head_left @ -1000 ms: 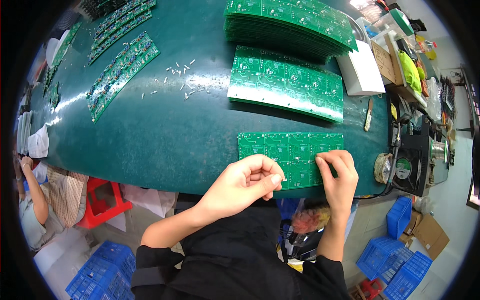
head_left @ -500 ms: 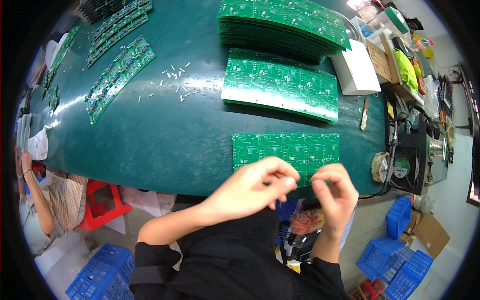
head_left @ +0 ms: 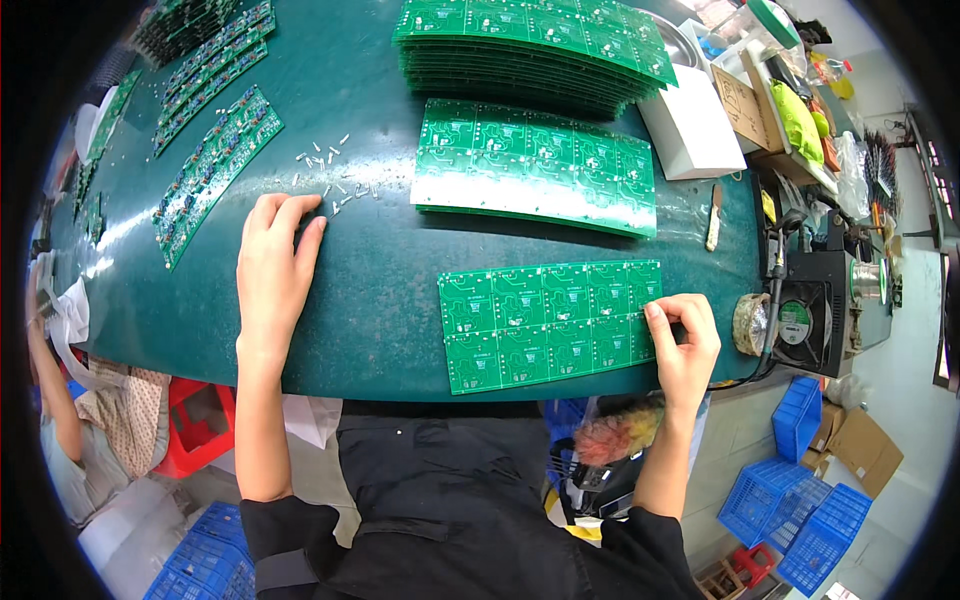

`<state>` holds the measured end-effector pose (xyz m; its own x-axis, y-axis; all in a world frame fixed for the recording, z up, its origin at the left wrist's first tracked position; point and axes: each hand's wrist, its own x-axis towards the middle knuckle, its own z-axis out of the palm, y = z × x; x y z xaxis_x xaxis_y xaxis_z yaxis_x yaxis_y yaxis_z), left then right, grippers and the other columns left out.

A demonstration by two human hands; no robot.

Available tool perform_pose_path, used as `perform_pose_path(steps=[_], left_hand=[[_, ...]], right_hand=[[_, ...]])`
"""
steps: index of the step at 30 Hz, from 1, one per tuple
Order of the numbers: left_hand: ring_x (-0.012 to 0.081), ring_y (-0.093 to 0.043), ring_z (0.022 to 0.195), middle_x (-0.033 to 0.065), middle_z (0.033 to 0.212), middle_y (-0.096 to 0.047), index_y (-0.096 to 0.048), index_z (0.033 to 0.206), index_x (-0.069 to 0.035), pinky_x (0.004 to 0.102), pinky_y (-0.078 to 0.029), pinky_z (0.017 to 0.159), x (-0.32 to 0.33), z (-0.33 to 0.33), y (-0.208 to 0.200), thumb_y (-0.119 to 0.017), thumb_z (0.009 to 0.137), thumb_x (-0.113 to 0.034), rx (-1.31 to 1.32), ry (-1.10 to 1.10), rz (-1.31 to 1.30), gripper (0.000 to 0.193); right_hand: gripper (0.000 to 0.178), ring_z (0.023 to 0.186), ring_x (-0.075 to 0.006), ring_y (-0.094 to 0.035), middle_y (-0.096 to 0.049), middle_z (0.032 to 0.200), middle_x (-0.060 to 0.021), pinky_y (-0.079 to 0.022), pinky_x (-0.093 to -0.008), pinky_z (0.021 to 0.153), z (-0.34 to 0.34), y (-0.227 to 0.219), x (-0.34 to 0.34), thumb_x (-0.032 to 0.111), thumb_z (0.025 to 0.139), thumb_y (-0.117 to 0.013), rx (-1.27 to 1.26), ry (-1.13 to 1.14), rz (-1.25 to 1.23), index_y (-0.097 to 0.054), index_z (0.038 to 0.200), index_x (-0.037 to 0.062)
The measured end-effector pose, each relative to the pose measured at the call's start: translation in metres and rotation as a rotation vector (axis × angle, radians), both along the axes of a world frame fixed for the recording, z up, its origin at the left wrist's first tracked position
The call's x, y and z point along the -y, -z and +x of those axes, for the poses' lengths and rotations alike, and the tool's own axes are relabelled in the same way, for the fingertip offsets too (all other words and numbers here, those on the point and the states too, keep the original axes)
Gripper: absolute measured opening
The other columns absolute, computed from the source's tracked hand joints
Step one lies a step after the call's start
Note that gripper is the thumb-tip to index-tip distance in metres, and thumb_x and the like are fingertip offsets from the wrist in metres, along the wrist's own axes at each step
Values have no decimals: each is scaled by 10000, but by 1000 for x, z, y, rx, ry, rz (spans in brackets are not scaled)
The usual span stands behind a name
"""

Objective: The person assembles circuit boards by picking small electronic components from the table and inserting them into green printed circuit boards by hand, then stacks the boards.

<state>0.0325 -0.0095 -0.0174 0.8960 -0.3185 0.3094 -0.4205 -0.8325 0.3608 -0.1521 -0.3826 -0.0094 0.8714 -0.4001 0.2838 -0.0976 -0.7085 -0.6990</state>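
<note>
Nearest, the green circuit panel (head_left: 548, 325) on the bench (head_left: 380, 290) is pinched at its right edge by the right hand (head_left: 685, 340). Beyond and leftward, the left hand (head_left: 272, 265), grip open, is reached toward small loose components (head_left: 335, 175).

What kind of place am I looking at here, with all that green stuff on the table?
Most likely an electronics assembly workshop. Green circuit board panels lie on a dark green workbench, with a tall stack of boards behind, small loose components scattered near the left hand, and a small bench fan at the right edge.
</note>
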Motion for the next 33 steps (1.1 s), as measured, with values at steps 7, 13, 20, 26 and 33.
perform_pose_path(steps=[7,13,20,26,33], left_hand=[[224,-641,830,102,977,-625,-652,1054,-22,340,-512,748,7,1,7,-659,904,-47,2,32,-20,152],[278,-592,1018,86,1104,-607,-653,1248,-116,392,-494,888,21,0,-2,-693,890,-144,111,77,28,361],[273,-627,902,105,1004,-616,-675,999,-36,371,-509,815,21,7,2,-687,881,-79,-39,143,-78,127],[262,-620,817,102,948,-603,-614,968,-13,357,-507,744,21,6,7,-656,889,-35,25,127,-55,92],[155,-606,797,58,944,-619,-575,990,-20,285,-494,717,14,-5,-8,-628,933,-42,-166,102,-431,81]], right_hand=[[74,718,-162,-598,-614,835,-82,-495,-272,660,-3,2,2,-26,822,-745,-6,-3,-14,-677,851,-19],[79,723,-163,-601,-618,835,-80,-497,-274,661,-1,1,2,-25,819,-750,-8,-16,-41,-677,848,-15],[101,716,-190,-603,-614,831,-93,-504,-297,663,1,-1,-4,-33,802,-756,-2,-32,-137,-668,842,-4],[101,733,-204,-613,-619,836,-98,-505,-309,669,-1,-3,-8,-26,804,-757,-16,-15,-171,-666,839,0],[95,879,-210,-652,-691,937,-116,-508,-313,823,-7,-15,0,25,928,-652,-59,45,-6,-705,982,-32]])
